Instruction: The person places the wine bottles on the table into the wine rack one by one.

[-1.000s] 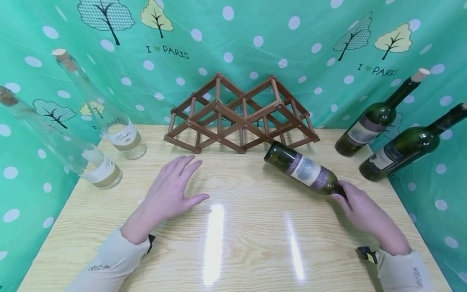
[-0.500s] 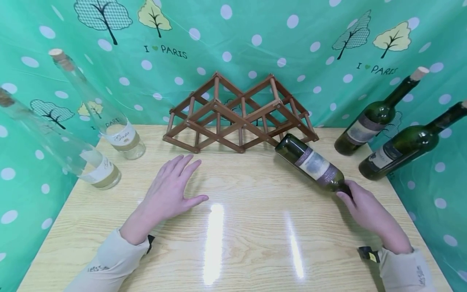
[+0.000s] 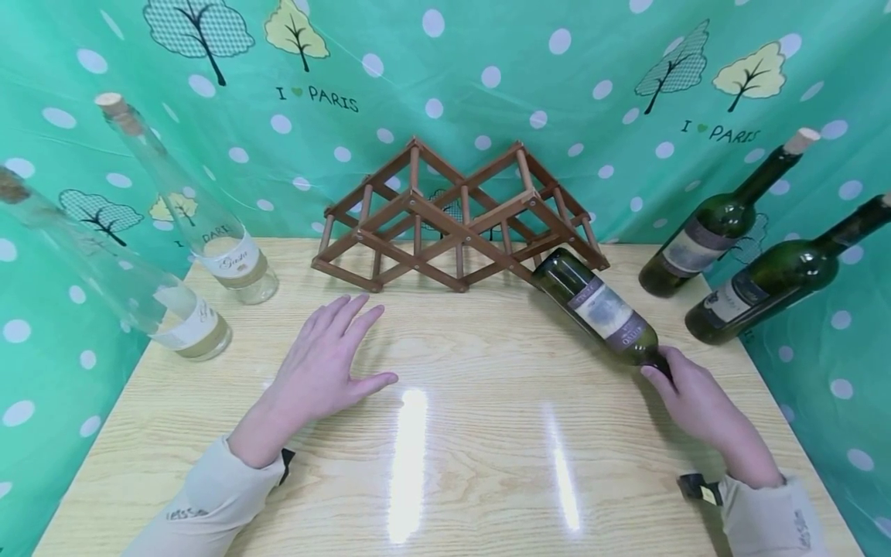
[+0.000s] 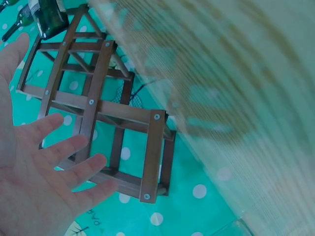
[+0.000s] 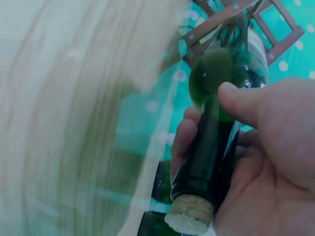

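Note:
My right hand [image 3: 703, 402] grips the neck of a green wine bottle [image 3: 605, 313], fingers wrapped round it below the cork [image 5: 189, 214] in the right wrist view. The bottle lies tilted, its base toward the back and overlapping the lower right front of a brown wooden wine rack [image 3: 468, 238] in the head view. My left hand [image 3: 316, 371] hovers over the left part of the table with fingers spread and nothing in them. In the left wrist view, its fingers [image 4: 74, 172] overlap the rack's image.
Two corked green wine bottles [image 3: 696, 247] stand at the right. Two clear glass bottles [image 3: 237, 263] with corks stand at the left. A green dotted cloth [image 3: 487, 46] hangs behind and beside the wooden table [image 3: 480, 464].
The bottle's base has swung right and toward the back, closer to the rack's right end, and my right hand has shifted slightly right. My left hand has stayed in place.

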`<state>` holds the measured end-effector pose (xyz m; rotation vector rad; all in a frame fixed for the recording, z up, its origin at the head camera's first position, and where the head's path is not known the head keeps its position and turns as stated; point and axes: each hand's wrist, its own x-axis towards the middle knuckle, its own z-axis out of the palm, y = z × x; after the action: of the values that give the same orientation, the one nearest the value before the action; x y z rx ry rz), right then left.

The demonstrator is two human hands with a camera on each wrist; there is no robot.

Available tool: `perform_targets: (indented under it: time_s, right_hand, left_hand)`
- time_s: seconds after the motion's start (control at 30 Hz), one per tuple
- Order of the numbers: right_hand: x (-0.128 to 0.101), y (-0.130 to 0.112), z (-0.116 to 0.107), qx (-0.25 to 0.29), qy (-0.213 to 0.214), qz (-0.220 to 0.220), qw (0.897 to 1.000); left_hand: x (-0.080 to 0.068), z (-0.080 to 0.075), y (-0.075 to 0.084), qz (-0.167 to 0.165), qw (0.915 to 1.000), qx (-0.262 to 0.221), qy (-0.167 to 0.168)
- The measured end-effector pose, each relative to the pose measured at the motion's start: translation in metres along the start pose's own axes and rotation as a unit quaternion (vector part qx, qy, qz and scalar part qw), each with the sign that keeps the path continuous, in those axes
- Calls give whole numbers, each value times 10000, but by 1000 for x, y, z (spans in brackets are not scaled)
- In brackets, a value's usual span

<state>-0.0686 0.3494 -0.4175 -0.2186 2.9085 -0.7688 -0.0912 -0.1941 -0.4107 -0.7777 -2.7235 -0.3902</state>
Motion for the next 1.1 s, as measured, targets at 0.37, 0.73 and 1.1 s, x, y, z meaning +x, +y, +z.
perform_targets:
  time_s: [0.37,0.73,1.1]
  right_hand:
    - [-1,-13,4,106,-52,258,9996]
    - [2,-24,8,250,-128,421,9987]
    - [6,-39,12,654,-315,640,9953]
  left_hand:
    - [-2,-1,0,57,10000,4,53]
    - [-3,-2,1,55,10000,42,30]
    - [-4,0,3,55,10000,40,-51]
